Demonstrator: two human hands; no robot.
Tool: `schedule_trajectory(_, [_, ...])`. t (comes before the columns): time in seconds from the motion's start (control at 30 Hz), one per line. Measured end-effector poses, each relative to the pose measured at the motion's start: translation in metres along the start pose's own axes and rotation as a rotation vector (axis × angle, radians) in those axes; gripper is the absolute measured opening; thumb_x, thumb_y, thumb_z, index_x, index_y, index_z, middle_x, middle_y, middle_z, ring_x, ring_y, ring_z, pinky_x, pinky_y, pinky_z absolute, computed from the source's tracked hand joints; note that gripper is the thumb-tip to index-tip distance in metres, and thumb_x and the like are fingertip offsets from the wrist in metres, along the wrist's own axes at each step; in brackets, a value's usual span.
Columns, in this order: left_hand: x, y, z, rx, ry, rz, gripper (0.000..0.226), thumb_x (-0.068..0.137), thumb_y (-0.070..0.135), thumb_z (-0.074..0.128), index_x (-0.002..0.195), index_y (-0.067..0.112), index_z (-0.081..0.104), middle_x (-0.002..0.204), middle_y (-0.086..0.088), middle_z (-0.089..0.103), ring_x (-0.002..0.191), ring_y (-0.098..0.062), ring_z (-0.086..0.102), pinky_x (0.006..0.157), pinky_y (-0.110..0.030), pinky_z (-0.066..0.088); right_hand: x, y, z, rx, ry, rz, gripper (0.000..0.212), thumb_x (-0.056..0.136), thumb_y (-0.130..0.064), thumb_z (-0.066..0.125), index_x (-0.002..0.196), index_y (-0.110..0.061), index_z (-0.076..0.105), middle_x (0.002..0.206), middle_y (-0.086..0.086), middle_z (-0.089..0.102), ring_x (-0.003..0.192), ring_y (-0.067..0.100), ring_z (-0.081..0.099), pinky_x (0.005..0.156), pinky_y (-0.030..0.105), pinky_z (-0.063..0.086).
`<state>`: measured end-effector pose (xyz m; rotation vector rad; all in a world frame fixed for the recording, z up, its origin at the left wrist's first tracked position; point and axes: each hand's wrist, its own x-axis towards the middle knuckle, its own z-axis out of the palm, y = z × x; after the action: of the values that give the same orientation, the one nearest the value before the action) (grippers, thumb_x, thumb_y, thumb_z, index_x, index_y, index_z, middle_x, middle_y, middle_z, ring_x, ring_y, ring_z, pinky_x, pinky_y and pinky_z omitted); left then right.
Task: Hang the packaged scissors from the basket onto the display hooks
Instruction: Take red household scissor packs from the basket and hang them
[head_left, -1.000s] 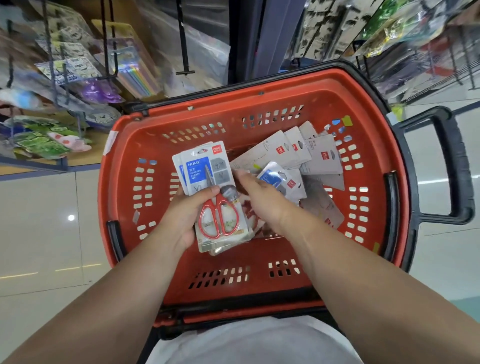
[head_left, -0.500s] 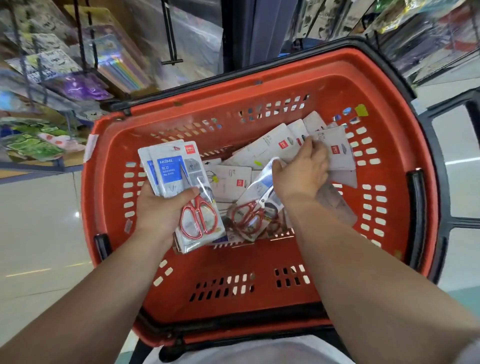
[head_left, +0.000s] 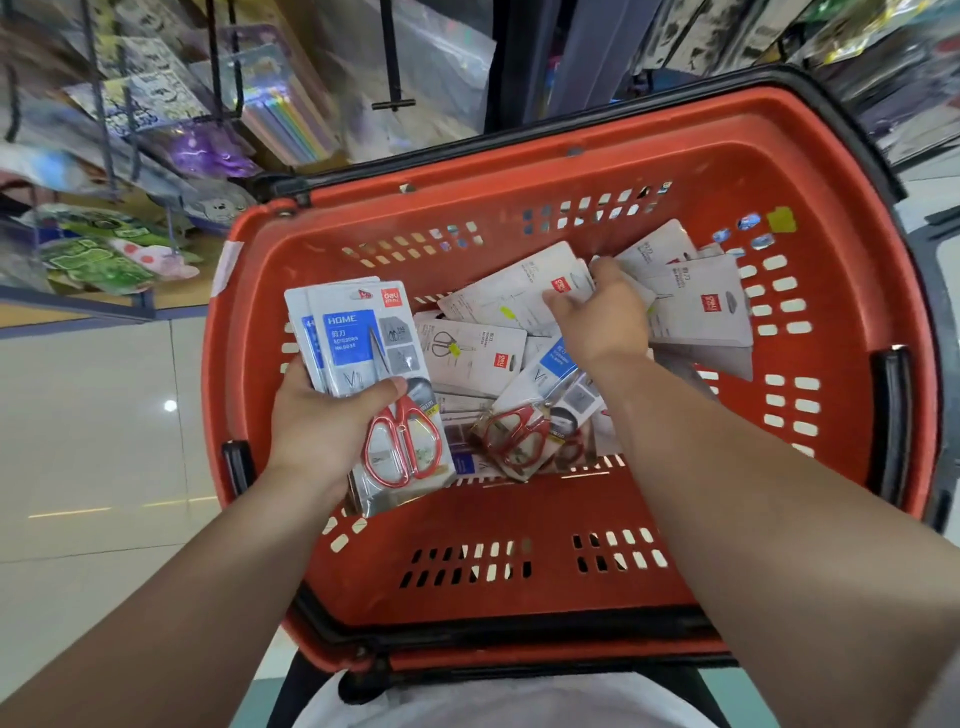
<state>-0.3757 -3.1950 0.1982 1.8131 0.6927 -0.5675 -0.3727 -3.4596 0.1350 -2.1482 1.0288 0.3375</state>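
My left hand (head_left: 322, 421) grips a stack (head_left: 363, 338) of scissors packs over the basket (head_left: 467, 519), right hand (head_left: 605, 325) touches a white pack (head_left: 509, 296) inside, grip unclear.

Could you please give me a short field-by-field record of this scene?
Container: red plastic basket with black rim
Left grip: hand holds a stack of blue-labelled packs of red-handled scissors over the basket
Right grip: hand inside the basket, fingers on face-down white card packs; whether it pinches one is unclear
Loose in basket: face-up red-handled scissors pack beside the right forearm
Display: black metal hook beyond the basket's far rim
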Motion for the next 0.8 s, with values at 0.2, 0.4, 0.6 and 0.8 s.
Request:
schedule_trajectory(0.2, [-0.005,-0.002,-0.003,-0.011,0.015,0.02,0.056,0.073,0.007,0.093,0.12,0.022,0.068,0.105,0.006,0.08,0.088,-0.009,0.078,0.072,-0.028,0.061,0.003,-0.017,-0.011,-0.116,-0.037,-0.273,0.019,0.1,-0.032,0.065,0.101,-0.013,0.068,0.096,0.009,0.072,0.092,0.031,0.065,0.076,0.038,0.051])
schedule_trajectory(0.4, [-0.019,0.005,-0.001,-0.04,0.012,0.087,0.055,0.073,0.002,0.092,0.11,0.033,0.067,0.104,0.011,0.079,0.09,-0.004,0.077,0.073,-0.023,0.06,-0.022,-0.021,-0.066,-0.15,0.112,-0.555,0.027,0.101,-0.027,0.062,0.08,-0.011,0.057,0.082,0.004,0.057,0.078,0.026,0.055,0.063,0.036,0.035])
schedule_trajectory(0.6, [-0.033,0.01,-0.002,0.023,0.065,0.164,0.06,0.069,0.012,0.096,0.118,0.032,0.066,0.108,0.013,0.078,0.098,-0.007,0.075,0.092,-0.041,0.062,-0.07,-0.023,-0.107,-0.206,0.251,-0.708,0.023,0.094,-0.016,0.066,0.073,-0.019,0.055,0.077,0.002,0.05,0.066,0.027,0.051,0.063,0.031,0.03])
schedule_trajectory(0.8, [-0.051,0.009,-0.014,0.11,0.104,0.21,0.062,0.067,0.019,0.098,0.118,0.031,0.065,0.105,0.013,0.078,0.094,-0.004,0.075,0.087,-0.04,0.062,-0.103,-0.025,-0.054,-0.629,-0.454,-0.484,0.045,0.097,-0.043,0.061,0.138,-0.023,0.06,0.133,0.01,0.054,0.116,0.034,0.062,0.091,0.04,0.053])
